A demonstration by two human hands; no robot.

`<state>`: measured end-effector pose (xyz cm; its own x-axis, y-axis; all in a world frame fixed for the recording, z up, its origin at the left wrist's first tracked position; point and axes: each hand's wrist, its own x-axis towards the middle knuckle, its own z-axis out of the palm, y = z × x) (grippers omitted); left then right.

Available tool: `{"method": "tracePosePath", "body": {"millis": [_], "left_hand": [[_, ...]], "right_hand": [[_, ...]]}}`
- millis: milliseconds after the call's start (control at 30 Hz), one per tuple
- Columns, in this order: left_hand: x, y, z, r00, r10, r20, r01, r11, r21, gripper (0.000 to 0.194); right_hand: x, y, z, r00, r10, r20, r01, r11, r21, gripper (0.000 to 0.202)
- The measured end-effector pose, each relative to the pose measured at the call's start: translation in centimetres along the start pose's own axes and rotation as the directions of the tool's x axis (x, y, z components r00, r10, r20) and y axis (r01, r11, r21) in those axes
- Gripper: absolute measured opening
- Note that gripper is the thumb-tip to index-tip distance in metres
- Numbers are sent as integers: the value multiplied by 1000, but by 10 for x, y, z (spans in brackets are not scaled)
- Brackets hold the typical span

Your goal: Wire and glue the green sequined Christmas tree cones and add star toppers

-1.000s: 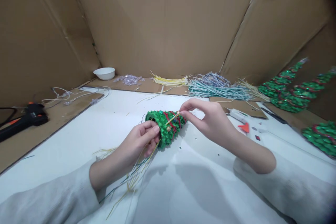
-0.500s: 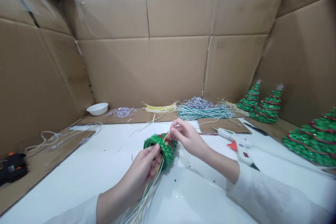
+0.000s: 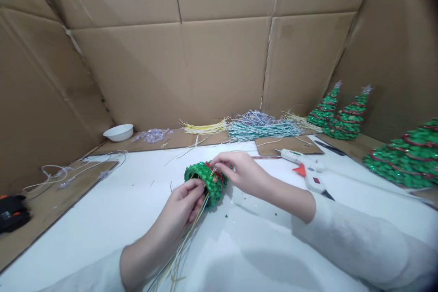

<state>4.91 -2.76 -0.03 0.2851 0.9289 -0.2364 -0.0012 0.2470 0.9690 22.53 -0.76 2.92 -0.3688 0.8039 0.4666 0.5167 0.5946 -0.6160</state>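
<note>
A small green Christmas tree (image 3: 216,191) with red trim lies on its side on the white table, its hollow base facing left toward me. Several thin yellow, white and green wires (image 3: 191,232) trail out of that base toward the front edge. At the opening, my left hand (image 3: 185,203) is closed, thumb and fingertips pinching what looks like one of the wires; the fingers hide most of it. My right hand (image 3: 237,171) pinches a yellow wire that sticks out through the tree's upper side.
Behind are a white bowl (image 3: 118,132), clear star-shaped pieces (image 3: 153,135), yellow wires (image 3: 205,126) and green-white wires (image 3: 263,130). A white glue gun (image 3: 303,164) lies right, before finished trees (image 3: 345,121) and a larger tree (image 3: 407,157). A black-orange tool (image 3: 13,214) is left.
My view has tipped downward. My left fingertips have moved from the tree's rim into its opening; my right fingers have come down closer to the tree's side.
</note>
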Motion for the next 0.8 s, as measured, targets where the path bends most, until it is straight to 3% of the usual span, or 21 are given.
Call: {"method": "tracePosePath", "body": {"millis": [200,433,600,800], "left_hand": [[-2,-6,3,999,9,-51,-11,999,-39,28],[2,-17,2,998,-11,-56,5,994,-105,26],[3,-25,1,996,71,-49,-77,989,-127,23],[2,-28,2,988,132,-74,-136,990,-49,22]], "right_hand": [[1,-6,-7,986,154,71,-163,977,139,14],[-2,-8,-2,996,82,35,-82,997,0,15],[-5,-6,5,1000,5,-23,-8,993,-119,15],[-7,-4,10,998,-56,1,54,952,-302,14]]}}
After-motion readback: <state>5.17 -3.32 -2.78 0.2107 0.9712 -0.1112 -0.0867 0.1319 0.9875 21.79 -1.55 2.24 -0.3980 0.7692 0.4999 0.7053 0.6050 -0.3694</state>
